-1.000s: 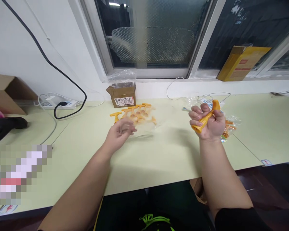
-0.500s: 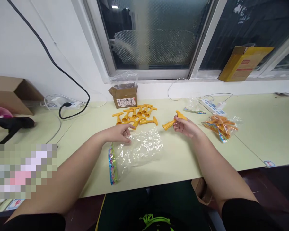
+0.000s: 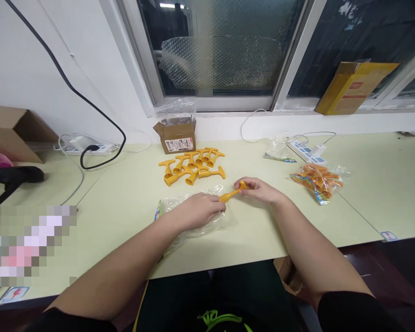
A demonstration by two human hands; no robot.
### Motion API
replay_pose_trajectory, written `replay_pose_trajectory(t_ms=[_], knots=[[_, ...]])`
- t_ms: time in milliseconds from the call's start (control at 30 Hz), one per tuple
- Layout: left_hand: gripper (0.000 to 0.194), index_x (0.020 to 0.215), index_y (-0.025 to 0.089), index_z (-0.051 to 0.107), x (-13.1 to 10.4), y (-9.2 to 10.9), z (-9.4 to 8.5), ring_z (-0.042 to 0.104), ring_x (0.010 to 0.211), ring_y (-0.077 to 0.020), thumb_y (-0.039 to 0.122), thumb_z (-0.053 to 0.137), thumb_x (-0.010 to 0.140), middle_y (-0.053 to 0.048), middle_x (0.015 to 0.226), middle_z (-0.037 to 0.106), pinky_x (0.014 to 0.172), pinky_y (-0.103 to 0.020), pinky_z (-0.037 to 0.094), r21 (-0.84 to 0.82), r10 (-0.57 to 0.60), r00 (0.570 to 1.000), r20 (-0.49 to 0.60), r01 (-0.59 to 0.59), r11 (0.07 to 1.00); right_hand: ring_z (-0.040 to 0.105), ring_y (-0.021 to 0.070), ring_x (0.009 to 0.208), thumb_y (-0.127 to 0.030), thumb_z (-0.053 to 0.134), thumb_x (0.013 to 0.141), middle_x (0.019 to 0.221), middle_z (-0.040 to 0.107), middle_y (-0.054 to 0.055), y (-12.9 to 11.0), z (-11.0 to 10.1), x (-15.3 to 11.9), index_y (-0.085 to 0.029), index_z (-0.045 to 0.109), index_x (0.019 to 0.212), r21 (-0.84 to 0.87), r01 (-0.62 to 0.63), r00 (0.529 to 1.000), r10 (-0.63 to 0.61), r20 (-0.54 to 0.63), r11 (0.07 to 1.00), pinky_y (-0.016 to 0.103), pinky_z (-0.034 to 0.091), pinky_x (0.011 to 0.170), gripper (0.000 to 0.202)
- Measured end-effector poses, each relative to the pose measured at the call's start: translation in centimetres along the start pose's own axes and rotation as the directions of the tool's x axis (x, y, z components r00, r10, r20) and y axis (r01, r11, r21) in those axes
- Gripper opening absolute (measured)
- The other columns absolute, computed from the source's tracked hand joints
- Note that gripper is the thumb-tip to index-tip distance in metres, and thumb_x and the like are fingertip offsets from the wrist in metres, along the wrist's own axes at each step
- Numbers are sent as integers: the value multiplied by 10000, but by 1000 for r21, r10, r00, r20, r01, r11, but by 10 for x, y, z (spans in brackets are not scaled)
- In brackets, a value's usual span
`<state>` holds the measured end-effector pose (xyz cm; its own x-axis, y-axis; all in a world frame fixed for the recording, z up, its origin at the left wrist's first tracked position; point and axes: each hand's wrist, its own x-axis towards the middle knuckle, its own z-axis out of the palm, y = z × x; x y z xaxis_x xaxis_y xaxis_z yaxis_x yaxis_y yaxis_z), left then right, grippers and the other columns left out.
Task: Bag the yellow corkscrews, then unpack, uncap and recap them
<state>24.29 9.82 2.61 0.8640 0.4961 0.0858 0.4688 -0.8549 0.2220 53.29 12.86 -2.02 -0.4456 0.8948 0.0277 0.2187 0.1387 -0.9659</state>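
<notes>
A long pale-green counter point(image 3: 376, 184) is set against a white wall point(image 3: 100, 78), beneath a sliding window point(image 3: 228, 60), against which a yellow carton point(image 3: 354, 92) is leaned. On the counter, a clear plastic bag point(image 3: 221, 222) is spread, partly covered by the left hand point(image 3: 201, 212); its fingers are bent, but whether they are clamped on anything cannot be told. At the back, a small open cardboard box point(image 3: 180, 139) is placed, with loose yellow T-shaped pieces point(image 3: 191, 160) grouped before it. By the right hand point(image 3: 256, 190), fingers drawn together, one yellow T-shaped handle point(image 3: 232, 193) is gripped at its crossbar; it is held aslant between both hands, its wide end right at the left fingertips.
</notes>
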Motion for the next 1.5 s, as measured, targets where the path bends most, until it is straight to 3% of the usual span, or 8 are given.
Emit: replay_pose_trajectory(t_ms=[100,300,467,600,767,967,1200,1500], knots=[[218,1034,261,710,1,-4,2,615,787,-177,183,514,979,-17,908,676,732,-297,429,70,72,996,-59,-68,995,650,180,926,-354,759,830,1039,632,42,1,8,2,-210,721,1058,-140,14,991,-32,-127,990,333,554,860,272],[220,1025,223,684,2,-3,11,584,765,-168,157,478,982,-33,931,657,685,-294,426,195,146,976,-163,-113,974,604,133,515,-421,804,792,676,559,-102,-9,38,8,-259,472,1178,181,-173,946,214,-242,968,290,568,517,534],[221,1031,219,680,2,-7,22,619,832,-173,174,465,1007,-32,983,689,721,-301,461,179,148,964,-220,-109,978,534,93,440,-401,844,755,603,619,-80,-22,43,9,-239,472,956,284,-310,920,361,-150,908,195,467,391,452],[231,1094,221,687,1,-8,26,666,911,-179,170,476,1012,-42,1058,723,790,-304,507,106,103,961,-258,-78,991,497,56,429,-366,813,821,637,654,-25,-29,34,4,-175,587,920,371,-446,886,461,52,815,145,389,347,312],[298,1194,242,690,1,-5,27,706,1019,-192,196,436,1047,-50,1163,757,891,-335,543,2,112,952,-286,-116,993,696,126,656,-392,792,872,858,762,81,-29,36,1,-151,678,963,462,-419,908,371,197,781,216,594,563,282],[334,1290,260,672,1,3,24,670,1222,-199,200,445,1052,-50,1360,702,1036,-359,540,-124,88,925,-369,-143,982,747,202,933,-416,785,874,999,773,104,-27,45,4,-167,715,980,555,-273,959,270,90,786,320,647,845,280],[309,1213,226,701,5,6,26,692,1111,-182,193,439,1055,-67,1244,729,969,-316,552,-154,77,910,-406,-151,976,707,173,630,-340,853,802,683,707,-12,-19,51,11,-239,505,942,382,-333,896,415,-156,862,316,623,624,389],[301,1122,218,728,6,3,25,688,1062,-186,214,434,1060,-75,1209,726,921,-320,561,-165,62,924,-376,-133,977,627,91,631,-319,898,720,716,691,-25,-15,53,10,-175,607,948,380,-284,958,250,138,880,209,477,615,397]])
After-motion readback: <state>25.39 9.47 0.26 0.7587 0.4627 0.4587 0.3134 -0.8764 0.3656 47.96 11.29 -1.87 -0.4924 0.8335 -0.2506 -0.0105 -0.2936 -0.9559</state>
